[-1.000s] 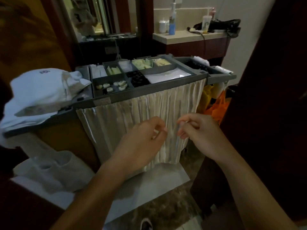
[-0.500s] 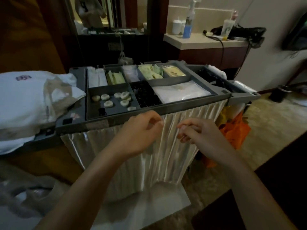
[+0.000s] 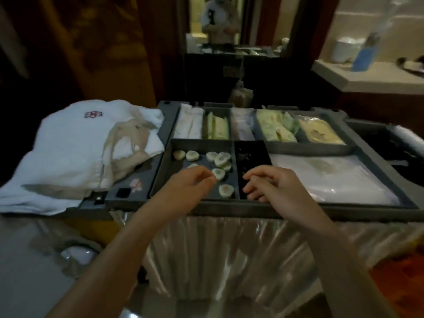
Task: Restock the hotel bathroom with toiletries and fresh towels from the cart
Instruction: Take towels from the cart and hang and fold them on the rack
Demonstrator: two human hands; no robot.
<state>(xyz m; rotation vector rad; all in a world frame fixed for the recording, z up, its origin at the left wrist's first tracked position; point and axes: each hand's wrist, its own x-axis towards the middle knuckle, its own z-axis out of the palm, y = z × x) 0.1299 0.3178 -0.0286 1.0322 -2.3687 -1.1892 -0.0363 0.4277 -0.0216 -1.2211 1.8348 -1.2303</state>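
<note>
- Now we stand at the housekeeping cart, both hands over the front edge of its top tray (image 3: 229, 206), above the pleated curtain (image 3: 229, 260).
- Our left hand (image 3: 190, 183) hovers over the front-left compartment, thumb and forefinger tips closed into a narrow pinch. We cannot tell whether anything small sits in that pinch.
- Our right hand (image 3: 273, 184) hangs over the dark compartment (image 3: 251, 157) just to the right. Its fingers are loosely curled and point down, with nothing visible in them.
- The round soaps (image 3: 220, 159) lie flat and scattered in the front-left compartment; we count about 8. 1 sits just beyond the left fingertips, touching or almost so. Another lies near the front edge, between the 2 hands.
- The relation that matters: the nearest soap lies ahead and slightly right of the left pinch, so the left hand is plainly the nearer.
- The soaps are round discs, so we judge that no long axis needs matching. A pinch from above across any width should do.
- White towels (image 3: 68, 145) are heaped at the tray's left end, well apart from both hands.
- Pale green and yellow sachets (image 3: 275, 127) fill the back row, and clear plastic packets (image 3: 332, 177) fill the front-right compartment.
- We judge the restock to be at its start, with toiletries being picked first.
</note>
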